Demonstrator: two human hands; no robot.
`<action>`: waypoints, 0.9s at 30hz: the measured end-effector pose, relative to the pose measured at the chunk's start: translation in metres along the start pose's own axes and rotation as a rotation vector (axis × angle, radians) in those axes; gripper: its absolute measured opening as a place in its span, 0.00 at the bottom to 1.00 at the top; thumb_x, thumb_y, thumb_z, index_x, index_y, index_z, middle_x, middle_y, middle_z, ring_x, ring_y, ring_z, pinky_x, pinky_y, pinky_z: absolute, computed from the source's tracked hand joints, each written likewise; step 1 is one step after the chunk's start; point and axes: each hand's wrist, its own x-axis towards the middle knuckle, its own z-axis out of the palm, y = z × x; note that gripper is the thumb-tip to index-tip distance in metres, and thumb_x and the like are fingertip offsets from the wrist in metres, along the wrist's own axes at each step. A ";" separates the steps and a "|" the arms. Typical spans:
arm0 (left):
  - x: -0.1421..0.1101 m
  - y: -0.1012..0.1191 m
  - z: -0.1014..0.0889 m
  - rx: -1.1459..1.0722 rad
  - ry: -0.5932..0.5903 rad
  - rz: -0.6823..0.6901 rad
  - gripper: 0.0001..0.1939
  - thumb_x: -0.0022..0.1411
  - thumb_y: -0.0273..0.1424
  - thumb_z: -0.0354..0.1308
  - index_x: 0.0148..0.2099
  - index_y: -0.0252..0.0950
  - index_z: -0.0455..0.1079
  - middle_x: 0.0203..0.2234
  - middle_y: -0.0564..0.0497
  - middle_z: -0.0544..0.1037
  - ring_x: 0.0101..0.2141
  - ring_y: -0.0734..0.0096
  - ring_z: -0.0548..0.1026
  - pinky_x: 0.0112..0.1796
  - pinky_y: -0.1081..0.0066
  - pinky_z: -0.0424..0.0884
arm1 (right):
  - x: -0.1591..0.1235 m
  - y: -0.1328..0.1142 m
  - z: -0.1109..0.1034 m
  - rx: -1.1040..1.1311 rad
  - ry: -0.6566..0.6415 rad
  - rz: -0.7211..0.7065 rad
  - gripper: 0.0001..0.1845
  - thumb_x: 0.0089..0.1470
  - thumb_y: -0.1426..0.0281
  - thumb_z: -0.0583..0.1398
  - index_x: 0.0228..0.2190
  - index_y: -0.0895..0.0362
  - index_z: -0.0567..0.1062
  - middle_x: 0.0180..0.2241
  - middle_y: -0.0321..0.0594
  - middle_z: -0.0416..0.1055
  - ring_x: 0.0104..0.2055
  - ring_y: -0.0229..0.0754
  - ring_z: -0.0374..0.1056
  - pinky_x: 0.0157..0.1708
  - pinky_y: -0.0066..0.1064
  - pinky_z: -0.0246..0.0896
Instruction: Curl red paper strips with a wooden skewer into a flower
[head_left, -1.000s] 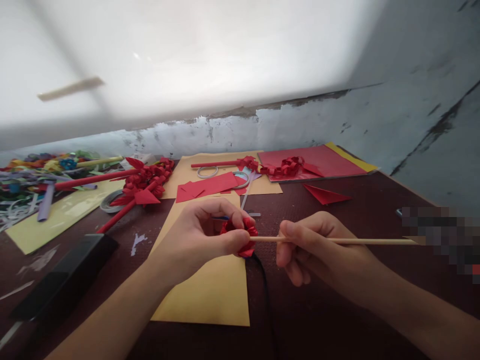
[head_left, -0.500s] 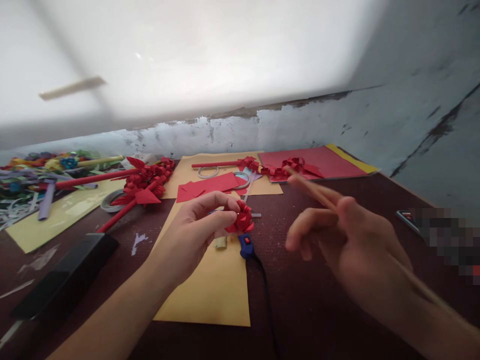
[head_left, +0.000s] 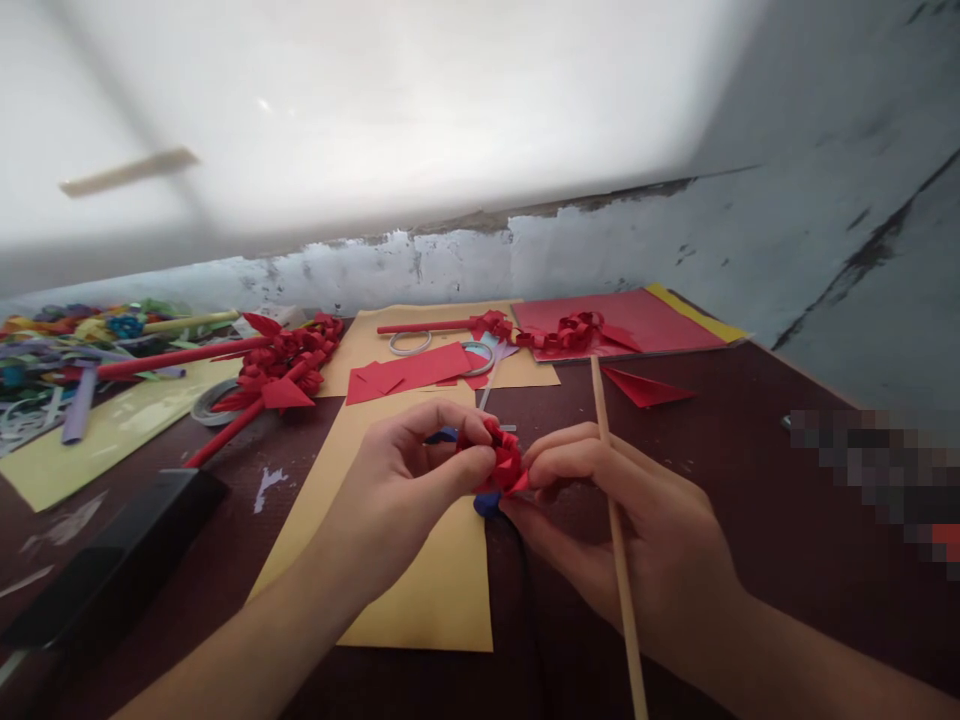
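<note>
A small red paper flower is pinched between the thumb and fingers of my left hand. At the flower's right edge, the thumb and fingertips of my right hand close on one of its petals. A thin wooden stick runs upright through my right hand, tucked between the fingers. Just beneath the flower shows part of a blue corded glue gun, mostly hidden by my hands. Under my left hand lies a sheet of yellow paper.
Red paper flowers on stems lie left, near a black box. Behind are red paper pieces, a tape roll, a red paper chain and a red folder. A red paper triangle lies right of the stick.
My right hand has come in leftward from the right and now touches the flower. The stick has swung from slanted to nearly upright. The red triangle at right has come into view.
</note>
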 end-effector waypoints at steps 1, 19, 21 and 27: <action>-0.001 0.000 0.001 0.009 -0.010 -0.008 0.05 0.62 0.27 0.71 0.35 0.37 0.78 0.37 0.54 0.81 0.34 0.77 0.78 0.36 0.79 0.74 | 0.000 0.000 0.000 0.005 0.001 -0.001 0.10 0.59 0.76 0.68 0.37 0.52 0.74 0.35 0.36 0.75 0.35 0.37 0.73 0.35 0.29 0.72; -0.005 0.005 0.004 0.297 0.025 0.093 0.04 0.61 0.30 0.71 0.33 0.37 0.84 0.44 0.46 0.79 0.43 0.64 0.80 0.40 0.74 0.80 | 0.001 0.001 -0.002 -0.030 0.007 -0.011 0.11 0.59 0.77 0.68 0.39 0.52 0.75 0.37 0.37 0.76 0.36 0.39 0.73 0.35 0.31 0.71; -0.005 0.006 0.005 0.328 0.035 0.110 0.04 0.61 0.30 0.71 0.33 0.37 0.84 0.44 0.45 0.79 0.44 0.63 0.80 0.41 0.73 0.81 | 0.002 0.002 -0.001 -0.032 0.008 -0.006 0.11 0.59 0.77 0.68 0.39 0.52 0.75 0.37 0.37 0.76 0.36 0.39 0.73 0.35 0.32 0.71; -0.007 0.008 0.007 0.388 0.051 0.126 0.04 0.60 0.30 0.71 0.32 0.37 0.84 0.44 0.45 0.79 0.45 0.61 0.80 0.41 0.73 0.81 | 0.000 0.003 -0.001 -0.023 0.012 0.006 0.10 0.59 0.76 0.68 0.40 0.52 0.75 0.39 0.38 0.76 0.37 0.40 0.74 0.35 0.33 0.73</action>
